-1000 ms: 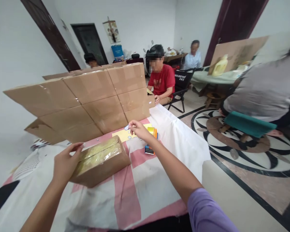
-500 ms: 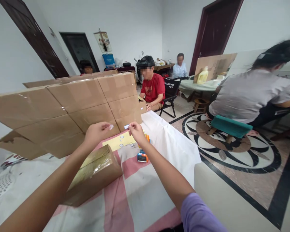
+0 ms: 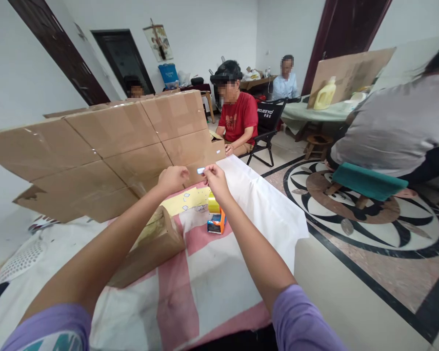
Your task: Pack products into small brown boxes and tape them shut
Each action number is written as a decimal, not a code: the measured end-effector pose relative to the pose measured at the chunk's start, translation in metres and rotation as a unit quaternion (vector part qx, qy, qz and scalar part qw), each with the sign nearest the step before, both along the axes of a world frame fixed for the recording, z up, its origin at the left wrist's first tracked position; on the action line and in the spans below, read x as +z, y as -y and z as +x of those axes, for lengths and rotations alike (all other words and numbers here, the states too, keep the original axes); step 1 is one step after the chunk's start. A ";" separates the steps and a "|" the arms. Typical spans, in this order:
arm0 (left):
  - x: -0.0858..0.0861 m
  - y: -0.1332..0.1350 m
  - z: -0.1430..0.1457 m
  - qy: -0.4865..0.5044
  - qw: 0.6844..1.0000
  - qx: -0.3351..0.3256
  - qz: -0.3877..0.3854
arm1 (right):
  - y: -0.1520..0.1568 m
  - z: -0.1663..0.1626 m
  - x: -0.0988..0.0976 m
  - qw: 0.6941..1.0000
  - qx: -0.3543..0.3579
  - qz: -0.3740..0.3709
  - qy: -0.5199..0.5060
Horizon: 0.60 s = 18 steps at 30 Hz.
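My right hand (image 3: 216, 183) is raised over the table, thumb and fingers pinching a small white sticker-like piece with a blue edge (image 3: 200, 170). Just left of it hovers my left hand (image 3: 172, 179), its fingers curled together; whatever they hold, if anything, does not show. Below both hands lies a yellow sheet (image 3: 176, 204) with several small pale, dark-outlined pieces on it. Beside the sheet, under my right forearm, stands an orange and blue tape dispenser (image 3: 215, 224) with a yellow tape roll (image 3: 212, 203).
A tape-covered cardboard box (image 3: 149, 261) sits under my left forearm on the pink-and-white cloth (image 3: 219, 273). A cardboard partition (image 3: 120, 141) walls off the far left. Across the table sits a person in red (image 3: 239, 117); another in grey (image 3: 388, 126) is at the right.
The view has shifted, and my hands appear slightly higher and farther right. The small pale piece seen at my left fingertips no longer shows. My right hand still pinches its piece.
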<state>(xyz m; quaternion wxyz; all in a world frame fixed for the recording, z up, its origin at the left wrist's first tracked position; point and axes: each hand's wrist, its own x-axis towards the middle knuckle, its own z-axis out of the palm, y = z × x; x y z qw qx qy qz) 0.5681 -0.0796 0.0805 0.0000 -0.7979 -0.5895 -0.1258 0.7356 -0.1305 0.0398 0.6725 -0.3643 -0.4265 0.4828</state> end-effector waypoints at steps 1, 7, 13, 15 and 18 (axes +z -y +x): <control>0.002 0.004 -0.007 0.006 1.000 0.008 -0.002 | 0.001 0.002 0.002 1.000 0.005 -0.010 0.002; 0.000 0.050 -0.094 0.025 0.994 0.088 -0.059 | 0.008 -0.008 0.005 0.994 0.090 -0.023 0.051; -0.034 0.110 -0.183 0.030 0.974 0.172 -0.142 | 0.029 -0.038 -0.009 0.920 0.350 0.042 0.168; -0.042 0.124 -0.199 0.041 0.972 0.190 -0.135 | 0.035 -0.048 -0.018 0.870 0.444 0.043 0.209; -0.047 0.135 -0.216 0.066 0.968 0.206 -0.127 | 0.040 -0.064 -0.034 0.814 0.529 0.018 0.238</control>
